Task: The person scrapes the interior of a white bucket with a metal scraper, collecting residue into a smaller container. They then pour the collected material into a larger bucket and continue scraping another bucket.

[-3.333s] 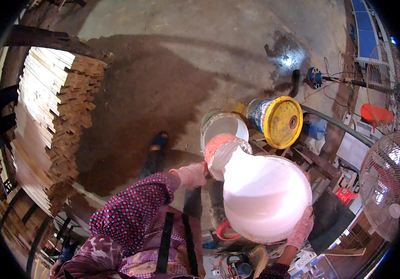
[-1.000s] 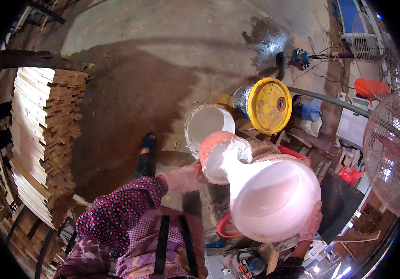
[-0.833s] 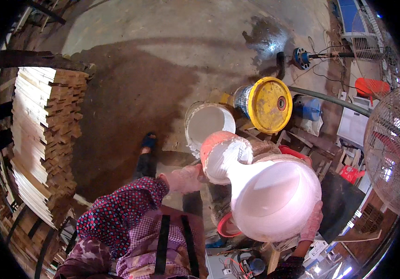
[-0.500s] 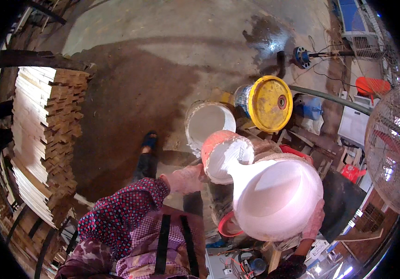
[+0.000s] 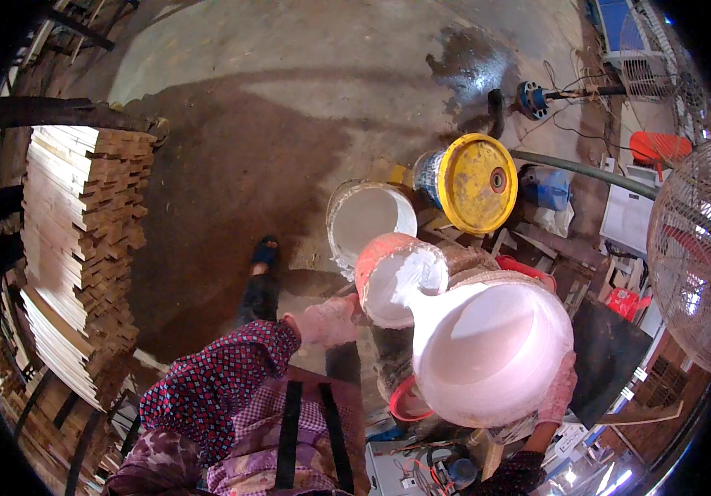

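Note:
My left hand (image 5: 328, 321), in a pale pink glove, grips a small orange-red pail (image 5: 378, 258) at its left side. White liquid (image 5: 424, 307) runs in a thick stream into this pail from a large white bucket (image 5: 438, 384), tipped toward it. My right hand (image 5: 558, 395), also gloved, is wrapped against the large bucket's lower right side. Its fingertips are partly hidden. Just beyond the small pail stands an open white bucket (image 5: 338, 245) with pale contents.
A bucket with a yellow lid (image 5: 458, 194) stands farther back. Stacked wooden boards (image 5: 58, 223) rise at the left. At the right are a caged fan (image 5: 686, 256), a blue jug (image 5: 547, 190) and a dark board (image 5: 607, 364). A red-rimmed container (image 5: 411, 400) sits below the large bucket.
The white liquid keeps running from the large bucket into the small pail. Both hands hold nearly the same places; the whole view has shifted slightly.

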### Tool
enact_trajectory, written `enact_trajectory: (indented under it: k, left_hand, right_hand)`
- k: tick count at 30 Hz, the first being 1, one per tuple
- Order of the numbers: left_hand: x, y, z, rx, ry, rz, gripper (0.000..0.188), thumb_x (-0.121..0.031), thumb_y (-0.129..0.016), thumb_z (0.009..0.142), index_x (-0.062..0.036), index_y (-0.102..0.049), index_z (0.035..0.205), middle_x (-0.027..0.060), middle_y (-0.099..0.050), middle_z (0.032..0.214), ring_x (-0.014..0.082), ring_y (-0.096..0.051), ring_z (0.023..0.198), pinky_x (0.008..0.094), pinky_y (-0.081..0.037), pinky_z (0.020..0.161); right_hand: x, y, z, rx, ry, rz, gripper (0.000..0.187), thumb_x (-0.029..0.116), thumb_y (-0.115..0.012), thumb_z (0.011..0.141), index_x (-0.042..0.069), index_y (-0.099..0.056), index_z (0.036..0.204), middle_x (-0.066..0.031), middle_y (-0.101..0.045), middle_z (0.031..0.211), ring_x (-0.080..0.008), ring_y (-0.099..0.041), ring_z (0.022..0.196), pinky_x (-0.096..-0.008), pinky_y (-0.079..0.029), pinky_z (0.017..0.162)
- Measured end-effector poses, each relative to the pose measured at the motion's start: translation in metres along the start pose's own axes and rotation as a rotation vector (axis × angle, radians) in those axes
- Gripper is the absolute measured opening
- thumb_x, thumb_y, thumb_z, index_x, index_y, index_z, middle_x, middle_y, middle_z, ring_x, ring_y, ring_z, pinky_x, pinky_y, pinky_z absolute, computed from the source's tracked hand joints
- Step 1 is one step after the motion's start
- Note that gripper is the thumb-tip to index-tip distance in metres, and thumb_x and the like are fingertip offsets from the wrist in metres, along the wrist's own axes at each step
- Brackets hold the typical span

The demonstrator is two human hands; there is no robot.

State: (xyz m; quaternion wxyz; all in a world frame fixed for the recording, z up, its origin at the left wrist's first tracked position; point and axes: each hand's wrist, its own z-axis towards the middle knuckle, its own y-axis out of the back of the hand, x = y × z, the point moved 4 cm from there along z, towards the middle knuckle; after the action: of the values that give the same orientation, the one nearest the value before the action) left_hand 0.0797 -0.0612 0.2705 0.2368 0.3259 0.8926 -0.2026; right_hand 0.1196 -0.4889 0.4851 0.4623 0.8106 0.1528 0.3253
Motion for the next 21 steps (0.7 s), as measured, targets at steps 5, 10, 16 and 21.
enact_trajectory:
  k: [5,10,16,21]
  left_hand:
    - [-0.012,0.007,-0.014,0.034,-0.038,-0.044,0.05,-0.02,-0.058,0.079,-0.0027,-0.045,0.124,0.0146,-0.064,0.082,0.0241,-0.064,0.063,0.0358,-0.051,0.054]
    - [-0.013,0.007,-0.014,-0.001,-0.096,-0.046,0.049,-0.021,-0.059,0.079,-0.004,-0.046,0.124,0.0152,-0.064,0.084,0.0257,-0.064,0.064,0.0372,-0.051,0.054]
    - [-0.004,0.003,-0.006,-0.007,-0.032,0.001,0.049,-0.024,-0.06,0.08,-0.0032,-0.047,0.123,0.0155,-0.064,0.084,0.0255,-0.064,0.063,0.0375,-0.051,0.052]
    - [-0.008,0.003,-0.009,-0.017,-0.066,-0.038,0.05,-0.028,-0.06,0.08,-0.0016,-0.046,0.121,0.0157,-0.064,0.082,0.0245,-0.063,0.059,0.0373,-0.049,0.049]
  right_hand:
    - [0.005,-0.001,-0.001,0.014,0.019,-0.034,0.075,0.059,-0.035,0.096,-0.008,-0.054,0.125,-0.0174,-0.061,0.12,-0.0262,-0.059,0.103,-0.0352,-0.044,0.093]
    - [0.004,-0.001,0.003,0.049,-0.013,0.005,0.076,0.06,-0.035,0.096,-0.008,-0.052,0.128,-0.0181,-0.061,0.121,-0.0281,-0.058,0.105,-0.0358,-0.043,0.094]
    - [0.01,-0.005,-0.002,0.044,-0.002,0.021,0.077,0.061,-0.037,0.095,-0.007,-0.052,0.128,-0.0162,-0.061,0.122,-0.0257,-0.058,0.105,-0.0352,-0.043,0.094]
    - [0.002,0.001,0.002,0.028,-0.026,-0.007,0.077,0.061,-0.037,0.095,-0.007,-0.052,0.128,-0.016,-0.06,0.123,-0.025,-0.058,0.105,-0.0347,-0.043,0.093]
